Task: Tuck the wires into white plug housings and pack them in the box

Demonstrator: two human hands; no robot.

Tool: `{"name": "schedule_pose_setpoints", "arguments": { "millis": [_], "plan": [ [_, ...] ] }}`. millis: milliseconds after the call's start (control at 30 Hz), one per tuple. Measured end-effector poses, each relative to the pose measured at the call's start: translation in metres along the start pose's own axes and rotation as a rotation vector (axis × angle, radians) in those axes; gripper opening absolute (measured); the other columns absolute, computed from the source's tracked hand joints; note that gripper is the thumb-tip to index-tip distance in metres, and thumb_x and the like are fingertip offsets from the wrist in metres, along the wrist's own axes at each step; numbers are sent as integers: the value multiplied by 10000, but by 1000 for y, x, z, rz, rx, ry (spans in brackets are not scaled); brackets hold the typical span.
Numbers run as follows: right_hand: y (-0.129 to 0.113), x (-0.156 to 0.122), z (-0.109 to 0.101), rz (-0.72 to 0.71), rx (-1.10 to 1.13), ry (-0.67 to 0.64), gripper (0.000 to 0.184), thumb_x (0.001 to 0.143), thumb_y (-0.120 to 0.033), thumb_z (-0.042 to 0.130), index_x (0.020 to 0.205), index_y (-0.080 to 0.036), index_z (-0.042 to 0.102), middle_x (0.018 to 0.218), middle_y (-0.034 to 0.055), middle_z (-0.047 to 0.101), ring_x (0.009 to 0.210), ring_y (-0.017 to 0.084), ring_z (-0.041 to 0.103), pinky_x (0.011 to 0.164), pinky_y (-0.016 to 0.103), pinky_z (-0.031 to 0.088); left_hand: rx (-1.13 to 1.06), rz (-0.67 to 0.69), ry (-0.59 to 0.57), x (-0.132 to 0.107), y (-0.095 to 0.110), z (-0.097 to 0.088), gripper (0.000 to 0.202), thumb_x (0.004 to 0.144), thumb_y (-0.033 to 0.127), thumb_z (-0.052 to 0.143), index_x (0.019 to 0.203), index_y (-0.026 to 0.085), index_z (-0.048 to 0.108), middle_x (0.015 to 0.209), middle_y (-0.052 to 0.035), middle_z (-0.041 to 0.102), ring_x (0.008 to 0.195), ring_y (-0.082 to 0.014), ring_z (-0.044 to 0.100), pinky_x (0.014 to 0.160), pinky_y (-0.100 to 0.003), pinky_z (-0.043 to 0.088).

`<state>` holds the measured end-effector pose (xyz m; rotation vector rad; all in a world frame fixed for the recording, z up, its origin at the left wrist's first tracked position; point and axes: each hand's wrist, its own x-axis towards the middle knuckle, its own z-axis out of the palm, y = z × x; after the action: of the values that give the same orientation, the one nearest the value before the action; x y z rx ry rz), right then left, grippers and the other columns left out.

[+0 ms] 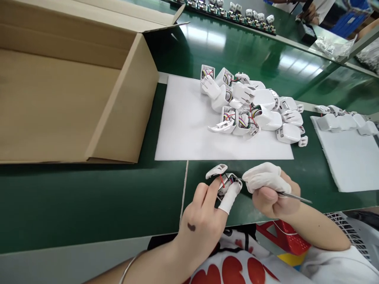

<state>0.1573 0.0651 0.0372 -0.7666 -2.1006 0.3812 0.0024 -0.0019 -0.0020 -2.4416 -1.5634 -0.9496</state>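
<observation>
Head view: over the green table [89, 201], the left hand [204, 217] grasps an open white casing [224, 191], the right hand [274, 191] pinches tweezers [296, 197] at its rim; probably light, stiff, slick, with fragile wires [222, 181], best held by its sides

An open brown cardboard box [130, 106] and 2 flat white sheets share the glossy dark-green tabletop [89, 201] I'm watching remotely.
The box fills the left of my view, just beside the larger white sheet [189, 130]; the smaller white sheet [352, 165] lies at the right. Across the back I see a long black tray [223, 15] lined with small circuit boards, then a small black box [307, 34], crumpled clear plastic bags [334, 48] and a blue plastic crate [351, 17]. Below the near edge I make out a red object with a triangular opening [291, 240] and a white plastic grid [346, 230].
</observation>
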Motion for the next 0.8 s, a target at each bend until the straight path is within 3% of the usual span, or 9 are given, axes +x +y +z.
{"name": "schedule_pose_setpoints", "arguments": {
  "millis": [200,400,800],
  "plan": [
    [6,-4,14,-112,-138,106,223,926,-163,367,804,-188,551,608,31,621,510,153,578,421,254,467,-2,-5,-2,0,-1,-1,290,737,9,640,1011,101,663,948,-138,654,675,-178,453,561,-271,410],
    [0,1,8,-56,-109,75,237,943,-176,352,773,-182,517,584,36,596,563,167,607,452,250,491,13,13,25,0,0,0,285,764,30,624,1039,98,655,919,-136,651,657,-175,455,547,-270,414],
    [2,-1,6,-108,-20,92,193,947,-218,395,836,-177,547,565,35,583,557,182,621,441,258,522,33,6,11,0,1,1,230,751,28,638,964,106,679,937,-135,654,672,-177,466,540,-263,415]
  ]
}}
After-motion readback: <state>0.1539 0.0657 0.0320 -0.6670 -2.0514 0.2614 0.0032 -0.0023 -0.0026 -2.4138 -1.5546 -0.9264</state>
